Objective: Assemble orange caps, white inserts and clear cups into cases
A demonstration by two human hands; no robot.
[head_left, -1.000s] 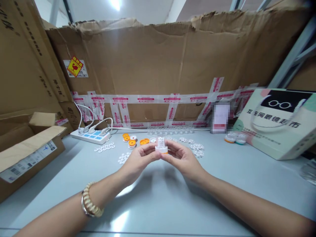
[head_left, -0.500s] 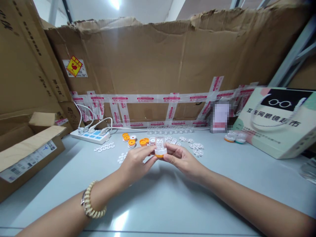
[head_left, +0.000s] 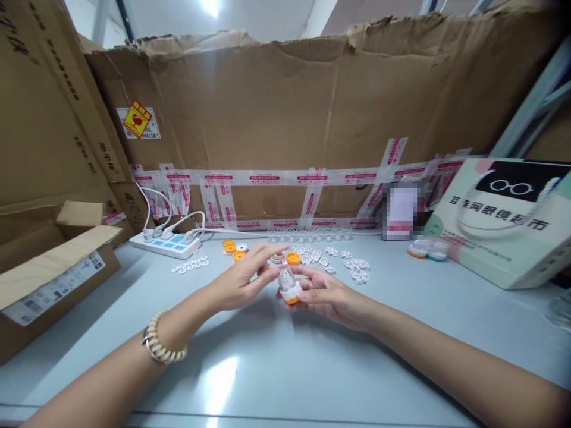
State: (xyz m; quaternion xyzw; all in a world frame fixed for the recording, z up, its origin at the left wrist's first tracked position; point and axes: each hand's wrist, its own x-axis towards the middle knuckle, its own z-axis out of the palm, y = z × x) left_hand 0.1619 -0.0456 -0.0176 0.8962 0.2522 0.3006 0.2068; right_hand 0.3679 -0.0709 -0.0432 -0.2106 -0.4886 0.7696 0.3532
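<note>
My right hand (head_left: 332,295) grips a small container low down, thumb in front and fingers behind. The container (head_left: 289,286) has a clear top with a white perforated part inside, a white collar and an orange base; it tilts a little to the left. Beside its top is my left hand (head_left: 250,274), fingers stretched out and apart, thumb tip close to or touching the clear wall. Just behind the container an orange round cap (head_left: 293,258) shows. More orange caps (head_left: 229,245) and white perforated discs (head_left: 357,266) lie behind the hands, some hidden by my left fingers.
Small white pieces (head_left: 190,265) lie at the left, near a power strip (head_left: 167,242) with plugs. Clear cups (head_left: 307,235) line the back. A phone (head_left: 400,211), two finished-looking cases (head_left: 428,248) and a glasses-print bag (head_left: 499,226) stand right; an open carton (head_left: 57,279) sits left.
The container has come down slightly and tipped left in my right hand. My left hand has loosened from it, its fingers lifting and spreading over the parts behind.
</note>
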